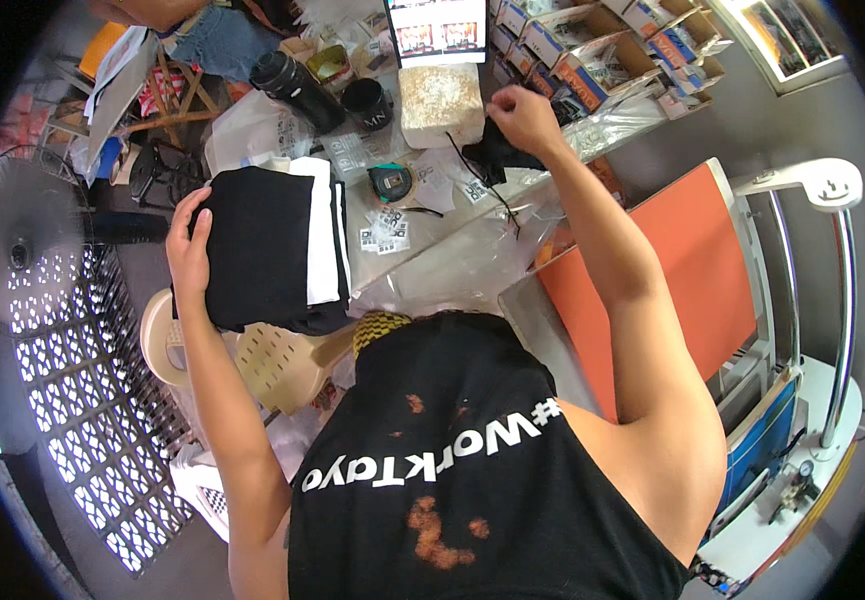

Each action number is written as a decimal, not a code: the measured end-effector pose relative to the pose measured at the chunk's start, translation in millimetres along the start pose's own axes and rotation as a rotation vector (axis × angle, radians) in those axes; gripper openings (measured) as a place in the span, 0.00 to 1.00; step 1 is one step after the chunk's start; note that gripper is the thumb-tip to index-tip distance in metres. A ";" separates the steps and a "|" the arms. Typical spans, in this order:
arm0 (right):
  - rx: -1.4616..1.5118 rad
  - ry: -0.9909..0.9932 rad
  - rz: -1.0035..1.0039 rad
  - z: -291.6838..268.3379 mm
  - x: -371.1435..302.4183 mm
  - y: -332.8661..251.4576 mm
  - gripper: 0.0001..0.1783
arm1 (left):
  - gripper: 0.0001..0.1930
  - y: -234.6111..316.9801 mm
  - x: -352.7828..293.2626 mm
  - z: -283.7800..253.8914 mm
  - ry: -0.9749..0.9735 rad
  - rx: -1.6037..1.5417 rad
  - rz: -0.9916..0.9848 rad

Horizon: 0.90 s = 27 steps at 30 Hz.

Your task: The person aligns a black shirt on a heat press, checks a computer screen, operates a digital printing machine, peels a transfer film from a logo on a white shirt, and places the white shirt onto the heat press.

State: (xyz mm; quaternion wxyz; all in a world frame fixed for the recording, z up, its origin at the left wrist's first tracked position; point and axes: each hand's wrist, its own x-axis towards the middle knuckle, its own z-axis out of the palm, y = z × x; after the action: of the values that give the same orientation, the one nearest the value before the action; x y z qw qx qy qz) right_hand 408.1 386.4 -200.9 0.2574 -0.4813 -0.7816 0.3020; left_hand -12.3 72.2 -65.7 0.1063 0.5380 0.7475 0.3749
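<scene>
My left hand (188, 250) grips the left edge of a stack of folded black and white garments (267, 250), held above a cream plastic stool (272, 360). My right hand (524, 115) is stretched forward over the table and pinches a small black fabric piece (497, 155) with a thin black cord hanging from it. Just behind that hand sits a pale foam block (440, 103). A black tape measure (390, 182) lies on the table between my two hands.
Small printed tags (384, 232) and clear plastic bags (472, 262) litter the table. A black bottle (297, 88) and black cup (366, 102) stand further back, below a screen (436, 30). Cardboard boxes (602, 50) line the back right. An orange heat press (692, 270) is at right, a fan (22, 250) at left.
</scene>
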 end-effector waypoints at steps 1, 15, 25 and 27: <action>0.013 0.037 -0.009 -4.4 -16.3 -13.4 0.14 | 0.17 -11.5 9.0 -4.1 -0.019 -0.035 -0.005; 0.222 -0.167 -0.220 157.8 -203.6 -334.0 0.54 | 0.18 -41.1 22.8 -25.4 0.055 -0.041 0.214; 0.085 -0.097 -0.042 95.2 -331.2 -196.4 0.21 | 0.50 70.9 -106.1 -13.4 -0.015 0.609 0.155; 0.052 -0.191 -0.005 92.6 -369.7 -177.9 0.18 | 0.48 77.9 -115.0 -4.7 0.050 0.696 0.232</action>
State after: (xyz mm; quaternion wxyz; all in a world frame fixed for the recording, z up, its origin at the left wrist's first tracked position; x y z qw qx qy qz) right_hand 387.2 -33.0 -177.5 0.1951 -0.4414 -0.7957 0.3660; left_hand 87.4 -20.6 -37.9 -0.1446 0.6138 0.7667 0.1206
